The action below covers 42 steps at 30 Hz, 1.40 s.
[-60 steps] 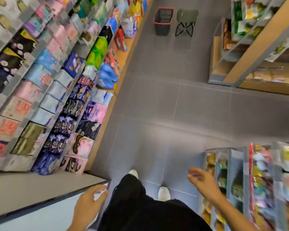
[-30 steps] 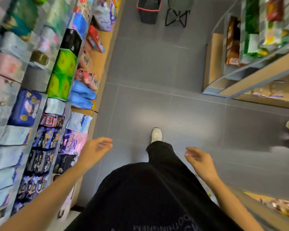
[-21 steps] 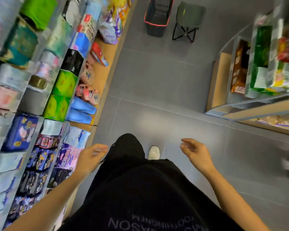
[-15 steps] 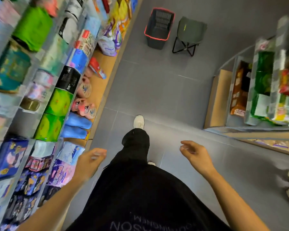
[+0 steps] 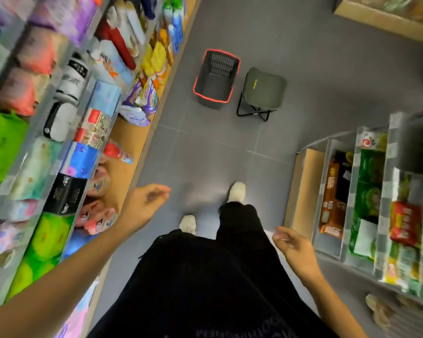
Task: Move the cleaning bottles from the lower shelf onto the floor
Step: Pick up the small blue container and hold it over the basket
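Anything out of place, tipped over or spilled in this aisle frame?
A red-topped pack lies on its side on the wooden lower shelf; a basket and folding stool stand on the floor. No spill visible.

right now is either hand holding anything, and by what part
Nothing is held. The left hand and the right hand both hang loosely open above the floor.

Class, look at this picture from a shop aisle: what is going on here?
A person stands mid-stride in a shop aisle. The left hand and right hand are both open and hold nothing. Bottles stand on the lower shelf further along, none yet on the floor. A basket and a folding stool sit on the floor ahead.
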Available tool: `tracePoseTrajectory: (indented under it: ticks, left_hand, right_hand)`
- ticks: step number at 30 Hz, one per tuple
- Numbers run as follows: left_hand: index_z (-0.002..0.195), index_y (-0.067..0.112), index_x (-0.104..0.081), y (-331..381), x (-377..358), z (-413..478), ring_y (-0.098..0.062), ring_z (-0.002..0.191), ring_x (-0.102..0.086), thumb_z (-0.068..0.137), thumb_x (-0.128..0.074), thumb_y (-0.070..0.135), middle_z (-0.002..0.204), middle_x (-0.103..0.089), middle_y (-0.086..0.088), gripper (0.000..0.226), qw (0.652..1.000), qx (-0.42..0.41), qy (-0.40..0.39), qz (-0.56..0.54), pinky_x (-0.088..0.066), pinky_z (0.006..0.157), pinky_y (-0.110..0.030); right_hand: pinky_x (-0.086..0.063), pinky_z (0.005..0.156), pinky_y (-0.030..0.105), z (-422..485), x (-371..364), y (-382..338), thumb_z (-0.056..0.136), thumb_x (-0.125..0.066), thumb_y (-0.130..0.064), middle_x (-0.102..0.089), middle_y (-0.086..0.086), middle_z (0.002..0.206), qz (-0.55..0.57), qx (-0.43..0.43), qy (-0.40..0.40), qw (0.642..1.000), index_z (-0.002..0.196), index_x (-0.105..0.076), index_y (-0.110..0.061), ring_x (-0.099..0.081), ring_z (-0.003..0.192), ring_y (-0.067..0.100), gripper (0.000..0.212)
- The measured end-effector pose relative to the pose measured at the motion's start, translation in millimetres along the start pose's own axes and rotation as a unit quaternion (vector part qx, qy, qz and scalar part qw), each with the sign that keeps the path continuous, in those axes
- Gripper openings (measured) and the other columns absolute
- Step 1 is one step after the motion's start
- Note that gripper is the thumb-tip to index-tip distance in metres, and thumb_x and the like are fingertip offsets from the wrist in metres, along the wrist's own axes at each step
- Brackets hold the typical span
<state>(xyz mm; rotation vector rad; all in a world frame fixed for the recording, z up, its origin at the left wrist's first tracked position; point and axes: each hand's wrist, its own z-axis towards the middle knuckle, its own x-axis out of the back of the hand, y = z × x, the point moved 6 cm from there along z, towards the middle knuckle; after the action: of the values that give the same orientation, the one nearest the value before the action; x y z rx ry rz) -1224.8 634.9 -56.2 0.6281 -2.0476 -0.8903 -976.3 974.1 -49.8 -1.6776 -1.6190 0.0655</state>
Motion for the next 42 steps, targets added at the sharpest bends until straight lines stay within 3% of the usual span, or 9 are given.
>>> tracePoseTrajectory:
  ticks: [9, 14, 24, 27, 31, 34, 37, 40, 42]
  left_hand:
    - [0.091, 0.04, -0.073, 89.4, -15.1, 171.2, -0.004, 0.081, -0.07, 0.088, -0.078, 0.017, 0.083, -0.075, 0.017, 0.024, 0.997, 0.068, 0.024, 0.02, -0.057, 0.082, -0.032]
    - [0.089, 0.046, -0.075, 130.7, -8.3, 236.2, -0.002, 0.084, -0.071, 0.083, -0.075, 0.038, 0.089, -0.076, 0.02, 0.01, 0.992, 0.123, 0.037, -0.018, -0.055, 0.075, -0.022]
    - [0.097, 0.022, -0.075, 169.1, 26.4, 428.6, -0.015, 0.093, -0.07, 0.093, -0.071, 0.013, 0.096, -0.075, 0.002, 0.011, 0.982, 0.169, 0.055, -0.067, -0.047, 0.078, -0.016]
    - [0.103, 0.015, -0.076, 185.9, 47.8, 500.5, -0.02, 0.096, -0.068, 0.095, -0.069, 0.013, 0.102, -0.074, -0.003, 0.011, 0.983, 0.162, 0.052, -0.07, -0.046, 0.084, -0.025]
    - [0.11, 0.005, -0.074, 207.2, 75.1, 584.0, -0.025, 0.101, -0.066, 0.095, -0.068, 0.011, 0.107, -0.073, -0.009, 0.017, 0.977, 0.167, 0.078, -0.109, -0.048, 0.092, -0.033]
    - [0.106, 0.012, -0.075, 218.1, 89.7, 636.1, -0.02, 0.095, -0.066, 0.095, -0.07, 0.017, 0.103, -0.072, -0.003, 0.014, 0.971, 0.174, 0.111, -0.124, -0.047, 0.083, -0.025]
    - [0.102, 0.02, -0.075, 218.5, 96.6, 685.9, -0.009, 0.086, -0.065, 0.094, -0.071, 0.02, 0.097, -0.072, 0.004, 0.009, 0.959, 0.194, 0.146, -0.145, -0.044, 0.073, -0.013]
    - [0.095, 0.026, -0.073, 218.1, 96.3, 733.7, -0.002, 0.078, -0.064, 0.092, -0.074, 0.017, 0.089, -0.071, 0.009, 0.011, 0.943, 0.226, 0.188, -0.153, -0.042, 0.064, -0.006]
    - [0.094, 0.031, -0.072, 217.0, 89.0, 759.9, -0.001, 0.076, -0.064, 0.091, -0.074, 0.017, 0.087, -0.071, 0.012, 0.015, 0.93, 0.259, 0.211, -0.151, -0.044, 0.068, -0.006]
  right_hand:
    - [-0.047, 0.072, 0.01, 195.0, 89.7, -120.3, 0.094, -0.069, -0.024, -0.069, -0.011, 0.102, -0.001, 0.041, -0.051, 0.998, 0.115, -0.066, -0.03, -0.066, 0.094, 0.001, 0.022]
    - [-0.052, 0.086, 0.023, 295.5, 133.2, -225.2, 0.095, -0.069, -0.022, -0.072, -0.003, 0.103, -0.062, 0.084, -0.082, 0.991, 0.119, -0.069, -0.02, -0.067, 0.095, 0.006, 0.024]
    - [-0.055, 0.083, 0.028, 456.2, 161.7, -426.4, 0.094, -0.069, -0.024, -0.071, -0.007, 0.102, -0.162, 0.107, -0.095, 0.976, 0.12, -0.069, -0.021, -0.067, 0.095, 0.007, 0.026]
    - [-0.053, 0.08, 0.017, 492.9, 178.2, -479.4, 0.092, -0.071, -0.02, -0.073, -0.007, 0.097, -0.168, 0.097, -0.066, 0.979, 0.118, -0.071, -0.019, -0.068, 0.092, 0.004, 0.027]
    - [-0.056, 0.087, 0.026, 538.9, 204.6, -554.9, 0.093, -0.071, -0.021, -0.074, -0.007, 0.099, -0.212, 0.112, -0.072, 0.968, 0.119, -0.071, -0.021, -0.069, 0.093, 0.005, 0.026]
    - [-0.056, 0.091, 0.028, 580.8, 220.1, -609.2, 0.092, -0.072, -0.017, -0.074, -0.005, 0.102, -0.24, 0.128, -0.088, 0.958, 0.118, -0.071, -0.017, -0.07, 0.093, 0.006, 0.026]
    - [-0.053, 0.088, 0.015, 639.9, 217.3, -670.0, 0.092, -0.071, -0.013, -0.073, -0.001, 0.106, -0.284, 0.148, -0.131, 0.938, 0.119, -0.07, -0.014, -0.069, 0.095, 0.006, 0.027]
    - [-0.055, 0.093, 0.032, 716.4, 189.3, -738.0, 0.092, -0.07, -0.011, -0.072, 0.003, 0.106, -0.326, 0.189, -0.191, 0.906, 0.119, -0.07, -0.012, -0.068, 0.097, 0.015, 0.027]
    - [-0.053, 0.09, 0.022, 772.5, 154.8, -786.2, 0.092, -0.071, -0.012, -0.072, 0.002, 0.107, -0.351, 0.222, -0.255, 0.873, 0.121, -0.069, -0.013, -0.068, 0.097, 0.013, 0.029]
